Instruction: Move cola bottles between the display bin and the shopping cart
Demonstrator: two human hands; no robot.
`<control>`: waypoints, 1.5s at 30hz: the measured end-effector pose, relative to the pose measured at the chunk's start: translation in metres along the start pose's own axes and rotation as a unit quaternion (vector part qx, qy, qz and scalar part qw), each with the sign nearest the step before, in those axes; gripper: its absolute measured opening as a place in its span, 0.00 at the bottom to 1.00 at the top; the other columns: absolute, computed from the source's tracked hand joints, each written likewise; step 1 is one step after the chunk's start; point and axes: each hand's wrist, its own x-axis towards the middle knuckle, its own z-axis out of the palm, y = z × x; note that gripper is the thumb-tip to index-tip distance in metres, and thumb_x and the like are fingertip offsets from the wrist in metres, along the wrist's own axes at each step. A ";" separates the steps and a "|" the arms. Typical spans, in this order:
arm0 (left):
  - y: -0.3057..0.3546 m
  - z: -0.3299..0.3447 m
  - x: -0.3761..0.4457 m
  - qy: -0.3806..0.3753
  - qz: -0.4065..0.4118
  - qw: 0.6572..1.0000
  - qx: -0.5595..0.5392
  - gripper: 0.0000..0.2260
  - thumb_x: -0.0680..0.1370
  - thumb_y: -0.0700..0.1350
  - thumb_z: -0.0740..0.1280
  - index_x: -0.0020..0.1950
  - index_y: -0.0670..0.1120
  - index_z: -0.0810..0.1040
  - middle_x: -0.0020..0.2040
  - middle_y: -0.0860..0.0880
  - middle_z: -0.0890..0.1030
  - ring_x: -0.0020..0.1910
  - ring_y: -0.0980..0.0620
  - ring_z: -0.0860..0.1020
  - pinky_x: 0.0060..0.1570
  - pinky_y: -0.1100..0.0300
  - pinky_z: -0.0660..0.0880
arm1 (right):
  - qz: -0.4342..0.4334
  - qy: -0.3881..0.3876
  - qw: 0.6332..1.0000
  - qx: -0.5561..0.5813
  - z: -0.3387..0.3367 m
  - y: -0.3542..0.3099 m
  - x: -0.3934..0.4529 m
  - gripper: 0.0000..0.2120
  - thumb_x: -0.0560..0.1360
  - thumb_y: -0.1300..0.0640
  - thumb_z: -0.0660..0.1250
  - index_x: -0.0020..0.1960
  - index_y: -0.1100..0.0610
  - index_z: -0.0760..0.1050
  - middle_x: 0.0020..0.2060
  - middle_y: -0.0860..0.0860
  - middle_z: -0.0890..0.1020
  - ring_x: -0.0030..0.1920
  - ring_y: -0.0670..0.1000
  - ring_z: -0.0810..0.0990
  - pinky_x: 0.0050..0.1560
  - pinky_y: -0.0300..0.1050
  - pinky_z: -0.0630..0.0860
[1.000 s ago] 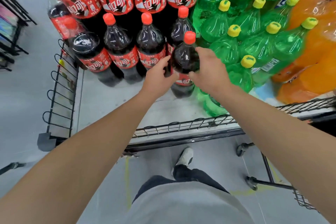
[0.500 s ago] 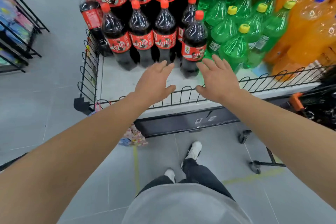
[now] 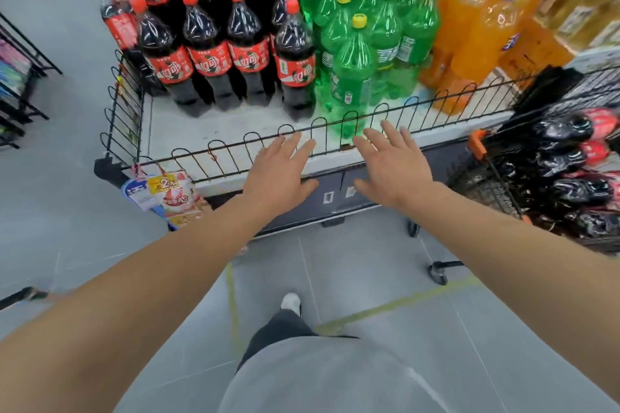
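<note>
I am holding both hands out, palms down, fingers spread and gripping nothing. My left hand (image 3: 280,171) is hovering over the front rail of the bin (image 3: 214,157); my right hand (image 3: 394,166) is hovering level with it, just beside, with a gap between them. The nearest cola bottle (image 3: 295,60) is standing upright in the bin, beyond my fingertips and apart from both hands, at the right end of the front cola row, touching the green bottles (image 3: 352,67). More cola bottles are lying in the cart (image 3: 496,178) to my right, well apart from my right hand.
</note>
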 end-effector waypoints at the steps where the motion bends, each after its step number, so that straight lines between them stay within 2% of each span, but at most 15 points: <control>1: 0.019 0.004 -0.002 -0.006 0.004 1.000 -0.005 0.34 0.80 0.58 0.65 0.82 0.50 0.55 0.82 0.44 0.55 0.80 0.39 0.55 0.76 0.44 0.57 | 0.003 -0.005 1.000 0.001 0.005 0.015 -0.015 0.38 0.80 0.40 0.64 0.83 0.52 0.52 0.83 0.53 0.55 0.83 0.60 0.45 0.82 0.60 0.44; 7: 0.151 0.035 -0.009 -0.019 0.035 0.999 -0.004 0.34 0.80 0.58 0.65 0.81 0.49 0.57 0.81 0.44 0.56 0.78 0.39 0.57 0.74 0.44 0.61 | 0.036 -0.034 0.999 -0.012 0.037 0.127 -0.109 0.38 0.81 0.39 0.61 0.84 0.53 0.49 0.83 0.53 0.54 0.83 0.61 0.45 0.82 0.60 0.45; 10: 0.215 0.049 -0.002 -0.029 0.058 0.998 -0.007 0.34 0.79 0.57 0.65 0.81 0.49 0.57 0.81 0.43 0.57 0.78 0.39 0.58 0.76 0.45 0.59 | 0.064 -0.044 0.997 -0.004 0.054 0.184 -0.149 0.39 0.81 0.38 0.61 0.83 0.52 0.49 0.83 0.52 0.54 0.83 0.60 0.45 0.82 0.60 0.45; 20: 0.383 0.077 0.083 -0.065 0.139 0.987 -0.038 0.34 0.81 0.58 0.63 0.82 0.51 0.53 0.82 0.45 0.53 0.80 0.41 0.54 0.77 0.44 0.55 | 0.182 -0.070 0.979 0.052 0.093 0.346 -0.219 0.36 0.81 0.38 0.61 0.83 0.51 0.53 0.82 0.52 0.57 0.83 0.59 0.47 0.82 0.60 0.46; 31: 0.490 0.108 0.249 -0.104 0.207 0.970 -0.067 0.34 0.81 0.58 0.64 0.82 0.48 0.54 0.82 0.42 0.55 0.80 0.40 0.56 0.77 0.45 0.57 | 0.264 -0.106 0.955 0.079 0.095 0.509 -0.165 0.37 0.81 0.39 0.62 0.83 0.52 0.52 0.83 0.52 0.55 0.83 0.59 0.45 0.82 0.60 0.45; 36: 0.510 0.114 0.311 -0.132 0.182 0.971 -0.085 0.34 0.82 0.59 0.63 0.83 0.50 0.52 0.82 0.44 0.52 0.80 0.41 0.54 0.78 0.46 0.57 | 0.280 -0.099 0.950 0.096 0.097 0.569 -0.126 0.38 0.81 0.38 0.61 0.84 0.52 0.51 0.83 0.54 0.55 0.83 0.59 0.47 0.82 0.60 0.48; 40: 0.525 0.121 0.355 -0.135 0.159 0.973 -0.093 0.35 0.81 0.59 0.64 0.82 0.49 0.53 0.82 0.43 0.54 0.80 0.41 0.55 0.77 0.45 0.59 | 0.281 -0.092 0.949 0.110 0.114 0.621 -0.095 0.39 0.79 0.37 0.62 0.83 0.53 0.54 0.81 0.54 0.59 0.82 0.59 0.53 0.81 0.60 0.53; 45: 0.553 0.141 0.403 -0.139 0.080 0.980 -0.115 0.35 0.81 0.58 0.64 0.82 0.49 0.54 0.82 0.44 0.54 0.80 0.42 0.55 0.77 0.48 0.58 | 0.269 -0.098 0.946 0.154 0.138 0.689 -0.053 0.38 0.79 0.38 0.64 0.82 0.56 0.58 0.79 0.56 0.64 0.80 0.60 0.58 0.81 0.58 0.56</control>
